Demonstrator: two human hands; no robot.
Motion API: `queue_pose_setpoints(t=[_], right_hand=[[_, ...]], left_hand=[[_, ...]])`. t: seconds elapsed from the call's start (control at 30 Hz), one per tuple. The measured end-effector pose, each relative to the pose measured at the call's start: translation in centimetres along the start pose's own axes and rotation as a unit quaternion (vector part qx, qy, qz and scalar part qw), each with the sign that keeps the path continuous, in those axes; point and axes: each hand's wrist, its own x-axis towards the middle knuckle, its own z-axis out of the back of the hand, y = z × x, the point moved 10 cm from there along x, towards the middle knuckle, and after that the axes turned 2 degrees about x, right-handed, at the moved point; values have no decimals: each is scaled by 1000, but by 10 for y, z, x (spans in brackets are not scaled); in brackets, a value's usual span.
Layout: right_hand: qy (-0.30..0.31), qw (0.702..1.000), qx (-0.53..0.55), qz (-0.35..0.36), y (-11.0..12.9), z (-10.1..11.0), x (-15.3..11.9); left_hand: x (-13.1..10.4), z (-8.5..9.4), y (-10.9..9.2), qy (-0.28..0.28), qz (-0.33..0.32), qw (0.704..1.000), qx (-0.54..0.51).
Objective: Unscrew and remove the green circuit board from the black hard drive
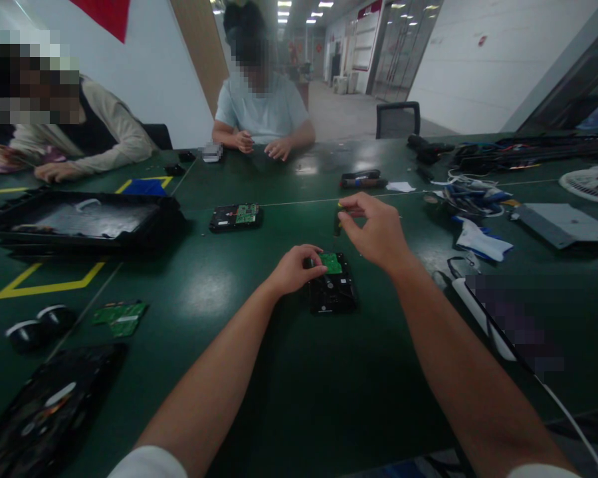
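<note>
A black hard drive (pixel 335 295) with a green circuit board (pixel 331 263) lies on the table in front of me. My left hand (pixel 301 267) rests at its upper left side, thumb over the board and fingers curled against the drive. Some of those fingertips are hidden. Above and to the right of the drive, my right hand (pixel 371 224) pinches a small screwdriver (pixel 337 224) with a dark and yellow handle. It points downward, apart from the drive.
Another hard drive (pixel 236 216) lies farther left. Near me are loose green circuit boards (pixel 122 317) and a larger drive (pixel 50 411). Black trays (pixel 80 222) stand left; a tablet-like device (pixel 508 322), a glove (pixel 483 240) and a metal case (pixel 568 222) lie right. Two people sit across the table.
</note>
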Motion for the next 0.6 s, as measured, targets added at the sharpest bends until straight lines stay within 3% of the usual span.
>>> queue_pose_setpoints(t=[0.17, 0.4, 0.6], right_hand=[[0, 1000, -24, 16, -1, 1, 1], [-4, 1000, -13, -26, -12, 1, 0], [2, 1000, -26, 6, -6, 0, 1]], left_hand=[[0, 1, 0, -5, -1, 1000, 3], [0, 0, -2, -2, -4, 1000, 5], [-1, 0, -1, -3, -7, 1000, 10]])
